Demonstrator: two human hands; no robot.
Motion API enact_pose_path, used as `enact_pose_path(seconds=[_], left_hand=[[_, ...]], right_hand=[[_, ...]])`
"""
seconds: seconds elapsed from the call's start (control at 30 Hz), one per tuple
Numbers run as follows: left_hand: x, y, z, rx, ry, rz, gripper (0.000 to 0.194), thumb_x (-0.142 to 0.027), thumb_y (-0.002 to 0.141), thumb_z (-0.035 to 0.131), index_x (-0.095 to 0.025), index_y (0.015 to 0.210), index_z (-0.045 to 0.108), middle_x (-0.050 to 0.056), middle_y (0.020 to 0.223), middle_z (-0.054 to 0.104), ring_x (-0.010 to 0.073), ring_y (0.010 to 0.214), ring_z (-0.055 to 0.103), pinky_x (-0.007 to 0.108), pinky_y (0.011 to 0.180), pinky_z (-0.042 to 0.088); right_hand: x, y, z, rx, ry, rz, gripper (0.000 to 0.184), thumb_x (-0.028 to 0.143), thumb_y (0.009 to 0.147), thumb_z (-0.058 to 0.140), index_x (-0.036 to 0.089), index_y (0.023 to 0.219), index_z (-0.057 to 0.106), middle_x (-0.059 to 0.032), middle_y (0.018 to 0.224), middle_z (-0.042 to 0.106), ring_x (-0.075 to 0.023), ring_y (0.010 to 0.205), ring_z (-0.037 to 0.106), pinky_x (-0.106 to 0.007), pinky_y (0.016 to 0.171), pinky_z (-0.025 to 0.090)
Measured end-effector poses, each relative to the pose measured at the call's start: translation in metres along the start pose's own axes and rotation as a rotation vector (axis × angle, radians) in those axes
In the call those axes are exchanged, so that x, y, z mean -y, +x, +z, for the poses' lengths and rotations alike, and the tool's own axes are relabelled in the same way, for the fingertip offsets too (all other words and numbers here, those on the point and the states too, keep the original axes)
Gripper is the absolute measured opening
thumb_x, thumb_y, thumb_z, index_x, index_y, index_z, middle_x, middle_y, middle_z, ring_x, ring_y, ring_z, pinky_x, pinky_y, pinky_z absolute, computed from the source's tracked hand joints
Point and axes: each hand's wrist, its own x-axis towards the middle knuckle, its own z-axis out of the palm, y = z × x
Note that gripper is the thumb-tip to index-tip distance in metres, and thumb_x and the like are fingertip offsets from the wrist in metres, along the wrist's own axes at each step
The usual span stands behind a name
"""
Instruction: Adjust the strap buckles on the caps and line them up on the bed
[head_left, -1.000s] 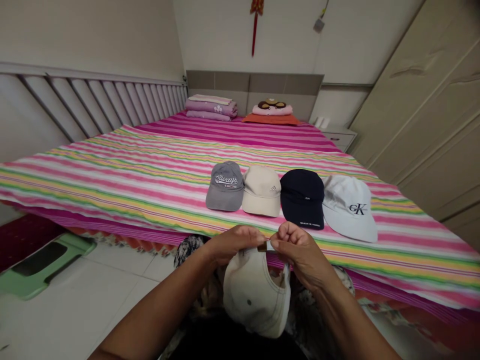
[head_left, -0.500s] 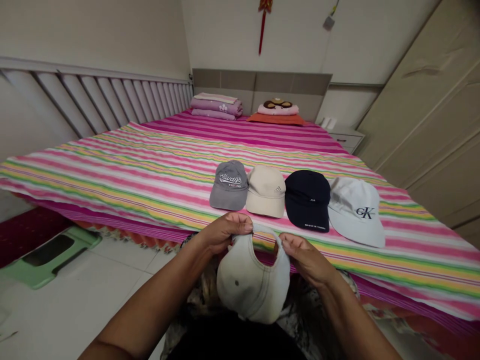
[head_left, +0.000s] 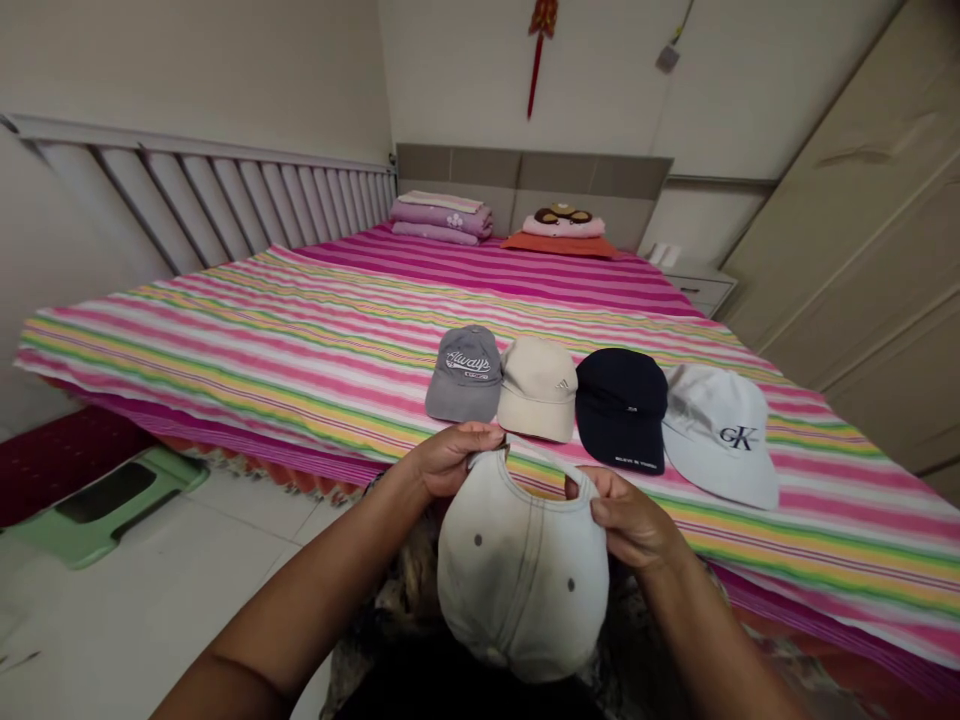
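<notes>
Between my two hands hangs an off-white baseball cap, its back opening and strap turned up toward the bed. My left hand pinches the cap's edge at the left end of the strap. On the other side my right hand grips the edge by the right end, thumb on the outside. Just beyond, a row of caps lies on the bed: a grey cap with white lettering, a beige cap, a dark navy cap and a white cap with a dark "CK"-like logo.
The caps rest on a striped bedsheet. Folded purple bedding and a pink and orange stack sit by the headboard. A green stool stands at left on the tiled floor; a nightstand is at far right.
The held cap has spread wider and turned, showing more of its back panels. My right hand has shifted right and slightly down. The view has tilted slightly.
</notes>
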Motion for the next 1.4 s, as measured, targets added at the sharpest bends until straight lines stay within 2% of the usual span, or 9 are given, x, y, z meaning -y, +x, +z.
enact_pose_path(seconds=[0.27,0.43,0.63,0.77,0.87,1.0,1.13,1.27,1.4], left_hand=[[0.012,-0.009,-0.027,0.178,0.043,-0.006,0.049,-0.038,0.049,0.076,-0.003,0.082,0.065,0.01,0.071,0.066,0.0166,0.062,0.06,0.025,0.062,0.044],[0.049,-0.026,-0.056,0.14,-0.054,0.01,0.041,-0.036,0.051,0.074,-0.006,0.078,0.066,0.011,0.073,0.066,0.0183,0.067,0.061,0.027,0.066,0.044],[0.098,-0.055,-0.077,0.035,-0.128,0.011,0.039,-0.011,0.049,0.071,-0.011,0.087,0.066,0.007,0.077,0.068,0.017,0.071,0.062,0.027,0.072,0.045],[0.124,-0.063,-0.077,-0.032,-0.109,-0.016,0.035,-0.011,0.056,0.068,-0.011,0.091,0.065,0.012,0.084,0.068,0.0236,0.081,0.063,0.035,0.078,0.044],[0.13,-0.065,-0.078,-0.123,-0.151,0.102,0.035,-0.016,0.061,0.067,-0.012,0.095,0.064,0.012,0.087,0.068,0.0248,0.086,0.062,0.035,0.08,0.044],[0.116,-0.071,-0.09,-0.249,-0.175,0.269,0.025,-0.016,0.064,0.066,-0.014,0.09,0.064,0.008,0.08,0.069,0.0205,0.079,0.064,0.031,0.08,0.045],[0.081,-0.08,-0.108,-0.335,-0.176,0.415,0.023,-0.013,0.065,0.066,-0.015,0.087,0.064,0.005,0.078,0.069,0.0202,0.081,0.064,0.031,0.082,0.046],[0.026,-0.081,-0.119,-0.415,-0.158,0.577,0.032,-0.009,0.066,0.063,-0.016,0.097,0.061,0.004,0.078,0.07,0.018,0.077,0.065,0.026,0.077,0.05],[-0.039,-0.069,-0.124,-0.528,-0.14,0.739,0.025,-0.004,0.072,0.051,-0.016,0.092,0.061,0.003,0.079,0.07,0.0135,0.067,0.065,0.021,0.066,0.052]], right_hand=[[0.006,0.002,0.0,-0.122,0.103,-0.198,0.022,0.022,0.05,0.079,0.014,0.061,0.061,0.0015,0.047,0.059,-0.008,0.04,0.052,-0.016,0.042,0.043],[0.011,0.005,-0.003,-0.212,0.112,-0.278,0.02,0.023,0.054,0.077,0.017,0.064,0.061,0.0013,0.055,0.063,-0.0092,0.044,0.055,-0.017,0.043,0.044],[0.007,0.018,-0.005,-0.266,0.154,-0.312,0.019,0.029,0.063,0.07,0.02,0.077,0.063,-0.0053,0.107,0.064,-0.0177,0.082,0.062,-0.031,0.074,0.049],[0.007,0.029,-0.012,-0.318,0.185,-0.329,0.015,0.029,0.069,0.064,0.022,0.082,0.064,-0.0027,0.106,0.065,-0.0159,0.08,0.062,-0.031,0.076,0.048],[0.005,0.036,-0.019,-0.363,0.149,-0.297,0.024,0.032,0.067,0.066,0.02,0.088,0.065,-0.0046,0.094,0.069,-0.0209,0.086,0.062,-0.037,0.085,0.044],[-0.01,0.037,-0.03,-0.372,0.118,-0.214,0.029,0.041,0.068,0.066,0.021,0.09,0.066,-0.0058,0.092,0.069,-0.0247,0.093,0.06,-0.04,0.085,0.042],[-0.038,0.027,-0.045,-0.289,0.156,-0.077,0.041,0.05,0.073,0.057,0.018,0.098,0.064,-0.0099,0.099,0.067,-0.0182,0.079,0.062,-0.029,0.07,0.047],[-0.067,0.007,-0.063,-0.382,0.208,0.054,0.038,0.045,0.073,0.06,0.016,0.098,0.064,-0.0115,0.1,0.066,-0.0145,0.073,0.062,-0.023,0.063,0.046],[-0.089,-0.009,-0.074,-0.492,0.295,0.106,0.036,0.045,0.068,0.065,0.018,0.092,0.067,-0.0096,0.096,0.067,-0.014,0.07,0.061,-0.023,0.063,0.045]])
